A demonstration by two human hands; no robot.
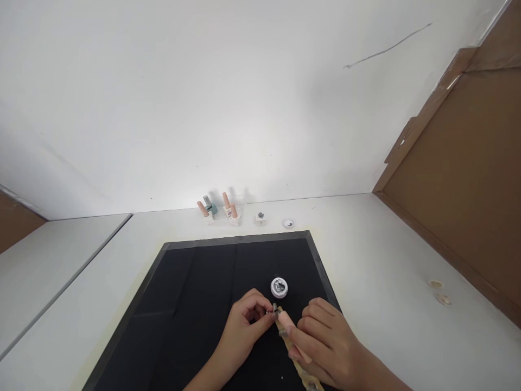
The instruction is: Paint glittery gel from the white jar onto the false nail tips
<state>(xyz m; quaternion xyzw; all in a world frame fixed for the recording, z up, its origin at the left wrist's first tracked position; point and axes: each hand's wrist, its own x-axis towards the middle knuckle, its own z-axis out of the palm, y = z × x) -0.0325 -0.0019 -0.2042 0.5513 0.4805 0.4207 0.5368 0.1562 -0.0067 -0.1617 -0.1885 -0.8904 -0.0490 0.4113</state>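
Over the black mat (203,293), my left hand (249,317) is closed in a pinch on a small silvery piece (275,307), which looks like a false nail. My right hand (325,336) grips the peach-coloured cap of a nail polish brush (286,320); the brush tip meets or nearly meets the silvery piece. Beneath the brush runs a tan strip (303,374) with small shiny pieces on it, partly covered by my right hand. Just beyond my fingers stands an open round white jar (279,288) with crumpled silver foil inside.
Along the wall stand several nail polish bottles with peach caps (226,201) and one with a grey cap (207,202). An uncapped bottle (260,219) and a small round lid (288,223) are beside them. Two small round pieces (439,291) lie right, near a brown cardboard panel (464,179).
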